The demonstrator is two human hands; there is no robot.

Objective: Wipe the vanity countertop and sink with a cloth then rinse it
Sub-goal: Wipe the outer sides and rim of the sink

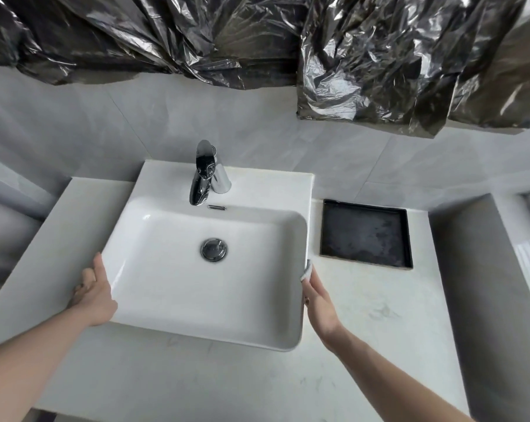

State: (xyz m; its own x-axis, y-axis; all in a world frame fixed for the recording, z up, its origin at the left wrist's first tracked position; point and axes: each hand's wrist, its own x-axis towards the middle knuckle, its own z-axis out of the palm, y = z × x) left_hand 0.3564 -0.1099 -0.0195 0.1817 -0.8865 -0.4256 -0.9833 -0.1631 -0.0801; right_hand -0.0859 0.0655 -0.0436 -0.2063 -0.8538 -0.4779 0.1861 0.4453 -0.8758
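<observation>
1. A white rectangular sink (pixel 172 287) sits on a pale marbled desk (pixel 364 315); its chrome drain plug (pixel 214 249) lies in the middle of the basin; a chrome faucet (pixel 205 175) stands on the back ledge, spout over the basin
2. The left hand (pixel 90 292) rests against the sink's left outer wall, fingers straight along it, holding nothing
3. The right hand (pixel 317 296) lies along the sink's right outer wall; its fingertips press a small grey-white cloth (pixel 308 270) into the seam where sink meets desk; most of the cloth is hidden, so I cannot tell whether the fingers curl round it
4. A black square tray (pixel 365 233) lies on the desk, to the right of the sink, near the cloth but apart from it
5. Crumpled black plastic sheeting (pixel 379 62) hangs over the wall above
</observation>
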